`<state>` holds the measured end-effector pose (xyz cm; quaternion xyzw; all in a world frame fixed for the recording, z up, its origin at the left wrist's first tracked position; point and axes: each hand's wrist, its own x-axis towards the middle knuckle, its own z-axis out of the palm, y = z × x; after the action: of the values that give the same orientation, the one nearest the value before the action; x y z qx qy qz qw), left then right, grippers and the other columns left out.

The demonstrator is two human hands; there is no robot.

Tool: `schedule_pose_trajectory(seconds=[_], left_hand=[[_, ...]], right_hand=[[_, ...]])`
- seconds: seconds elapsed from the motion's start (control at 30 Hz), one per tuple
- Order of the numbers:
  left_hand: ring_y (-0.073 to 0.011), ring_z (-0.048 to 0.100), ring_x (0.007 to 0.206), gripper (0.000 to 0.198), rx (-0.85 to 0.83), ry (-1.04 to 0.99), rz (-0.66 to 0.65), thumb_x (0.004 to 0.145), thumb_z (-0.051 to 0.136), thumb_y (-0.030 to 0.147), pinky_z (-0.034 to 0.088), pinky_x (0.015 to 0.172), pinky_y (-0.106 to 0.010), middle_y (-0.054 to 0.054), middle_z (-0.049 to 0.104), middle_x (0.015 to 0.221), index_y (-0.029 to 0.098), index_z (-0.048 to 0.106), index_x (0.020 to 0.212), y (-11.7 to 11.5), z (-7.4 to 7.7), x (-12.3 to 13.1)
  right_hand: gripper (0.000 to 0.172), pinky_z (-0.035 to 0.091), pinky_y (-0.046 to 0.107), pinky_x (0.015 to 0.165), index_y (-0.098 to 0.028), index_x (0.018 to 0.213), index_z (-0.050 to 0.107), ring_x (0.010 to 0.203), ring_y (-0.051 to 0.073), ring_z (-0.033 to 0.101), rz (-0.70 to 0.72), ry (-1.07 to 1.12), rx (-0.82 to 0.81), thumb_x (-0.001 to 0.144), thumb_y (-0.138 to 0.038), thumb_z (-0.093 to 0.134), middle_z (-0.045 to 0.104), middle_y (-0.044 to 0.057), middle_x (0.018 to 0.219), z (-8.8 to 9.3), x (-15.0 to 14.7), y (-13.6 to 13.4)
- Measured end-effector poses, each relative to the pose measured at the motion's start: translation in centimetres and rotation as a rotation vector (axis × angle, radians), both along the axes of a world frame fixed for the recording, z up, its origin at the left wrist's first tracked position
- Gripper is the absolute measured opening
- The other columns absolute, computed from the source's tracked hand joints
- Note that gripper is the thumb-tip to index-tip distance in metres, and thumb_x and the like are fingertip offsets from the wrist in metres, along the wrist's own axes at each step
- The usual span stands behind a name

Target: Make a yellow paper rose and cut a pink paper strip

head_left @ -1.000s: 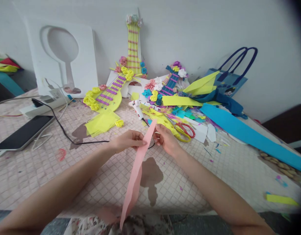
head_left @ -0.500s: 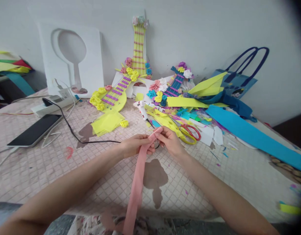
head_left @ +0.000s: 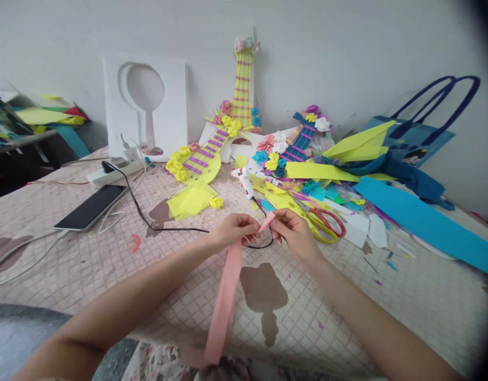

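A long pink crepe paper strip (head_left: 225, 296) hangs from my hands down past the table's near edge. My left hand (head_left: 238, 230) pinches it close to its top end. Between the two hands that end looks narrow and folded or twisted. My right hand (head_left: 290, 230) has finger and thumb closed on the tip of the strip. Just beyond the hands lies a white glue gun (head_left: 244, 183), its black cord running behind them. Red-and-yellow-handled scissors (head_left: 328, 222) lie to the right of my right hand.
Flower-decorated yellow paper guitars (head_left: 206, 156) and a blue one (head_left: 299, 142) stand at the back. A phone (head_left: 91, 208) and power strip (head_left: 119, 170) lie left. Yellow paper squares (head_left: 190, 200), paper scraps (head_left: 315, 193), a blue strip (head_left: 418, 219) and a bag (head_left: 414, 138) are around.
The view has swung left, so things sit further right. My hands have drawn slightly apart, and the pink strip's end between them is now narrower and more twisted.
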<state>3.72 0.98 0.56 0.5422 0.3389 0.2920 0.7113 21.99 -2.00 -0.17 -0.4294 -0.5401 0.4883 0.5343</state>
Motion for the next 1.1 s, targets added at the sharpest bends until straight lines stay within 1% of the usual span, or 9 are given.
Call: schedule_pose_trajectory(seconds=[0.2, 0.37, 0.43, 0.5, 0.6, 0.7, 0.8, 0.9, 1.1], left_hand=[[-0.0085, 0.058, 0.057, 0.028, 0.176, 0.113, 0.110, 0.073, 0.070, 0.038, 0.042, 0.049, -0.017, -0.004, 0.066, 0.069, 0.011, 0.063, 0.079, 0.2, 0.0, -0.1], [-0.0076, 0.054, 0.055, 0.025, 0.260, 0.154, 0.184, 0.076, 0.067, 0.036, 0.042, 0.052, -0.018, 0.000, 0.060, 0.060, 0.012, 0.061, 0.075, 0.3, 0.0, -0.1], [-0.0067, 0.050, 0.053, 0.026, 0.273, 0.158, 0.175, 0.078, 0.064, 0.038, 0.038, 0.049, -0.017, 0.001, 0.056, 0.056, 0.013, 0.060, 0.074, 0.3, 0.1, -0.1], [-0.0063, 0.048, 0.051, 0.029, 0.267, 0.155, 0.124, 0.080, 0.062, 0.041, 0.036, 0.047, -0.016, 0.001, 0.055, 0.055, 0.013, 0.060, 0.072, 0.2, 0.2, -0.2], [-0.0071, 0.051, 0.051, 0.032, 0.256, 0.156, 0.060, 0.078, 0.063, 0.043, 0.039, 0.047, -0.017, -0.001, 0.059, 0.059, 0.012, 0.061, 0.072, 0.2, 0.3, -0.3], [-0.0083, 0.054, 0.055, 0.029, 0.283, 0.168, 0.094, 0.077, 0.065, 0.041, 0.042, 0.051, -0.019, -0.002, 0.061, 0.061, 0.013, 0.060, 0.073, 0.4, 0.1, -0.3], [-0.0099, 0.056, 0.058, 0.027, 0.327, 0.195, 0.133, 0.077, 0.064, 0.039, 0.043, 0.055, -0.020, -0.002, 0.062, 0.062, 0.013, 0.059, 0.073, 0.5, -0.1, -0.3], [-0.0098, 0.052, 0.057, 0.025, 0.381, 0.237, 0.162, 0.076, 0.064, 0.037, 0.040, 0.054, -0.021, 0.000, 0.059, 0.062, 0.014, 0.059, 0.070, 0.5, 0.0, -0.3], [-0.0094, 0.042, 0.059, 0.023, 0.453, 0.283, 0.213, 0.077, 0.061, 0.036, 0.032, 0.054, -0.021, 0.002, 0.051, 0.063, 0.015, 0.057, 0.069, 0.2, 0.6, -0.3]], right_hand=[[0.019, 0.036, 0.022, 0.042, -0.021, 0.081, 0.058, 0.046, 0.009, 0.046, -0.056, -0.019, -0.023, 0.076, -0.036, 0.067, 0.055, -0.005, 0.059, -0.2, 0.1, 0.1], [0.019, 0.036, 0.022, 0.043, -0.020, 0.079, 0.057, 0.047, 0.008, 0.045, -0.035, -0.020, -0.039, 0.078, -0.037, 0.065, 0.054, -0.005, 0.056, -0.3, 0.1, 0.1], [0.017, 0.037, 0.022, 0.044, -0.020, 0.080, 0.056, 0.049, 0.009, 0.046, -0.030, -0.014, -0.021, 0.079, -0.035, 0.065, 0.054, -0.005, 0.058, -0.1, 0.1, 0.0], [0.015, 0.038, 0.022, 0.045, -0.021, 0.081, 0.056, 0.051, 0.009, 0.048, -0.030, -0.019, -0.005, 0.080, -0.035, 0.063, 0.055, -0.004, 0.060, 0.2, 0.1, -0.1], [0.015, 0.038, 0.023, 0.046, -0.021, 0.081, 0.057, 0.051, 0.009, 0.048, -0.056, -0.045, -0.004, 0.080, -0.035, 0.063, 0.055, -0.004, 0.059, 0.7, 0.1, -0.2], [0.017, 0.039, 0.023, 0.046, -0.020, 0.081, 0.057, 0.051, 0.009, 0.049, -0.080, -0.039, -0.011, 0.078, -0.035, 0.065, 0.055, -0.004, 0.059, 0.8, 0.2, -0.2], [0.021, 0.040, 0.023, 0.046, -0.021, 0.088, 0.056, 0.054, 0.010, 0.051, -0.058, -0.023, -0.031, 0.077, -0.036, 0.066, 0.058, -0.003, 0.064, 0.7, 0.3, -0.1], [0.026, 0.041, 0.023, 0.047, -0.022, 0.094, 0.054, 0.055, 0.010, 0.052, -0.025, -0.011, -0.064, 0.077, -0.037, 0.066, 0.060, -0.003, 0.070, 0.4, 0.3, -0.1], [0.017, 0.042, 0.023, 0.048, -0.020, 0.085, 0.058, 0.055, 0.009, 0.050, 0.008, -0.012, -0.055, 0.077, -0.032, 0.066, 0.054, -0.004, 0.065, -0.1, 0.5, 0.1]])
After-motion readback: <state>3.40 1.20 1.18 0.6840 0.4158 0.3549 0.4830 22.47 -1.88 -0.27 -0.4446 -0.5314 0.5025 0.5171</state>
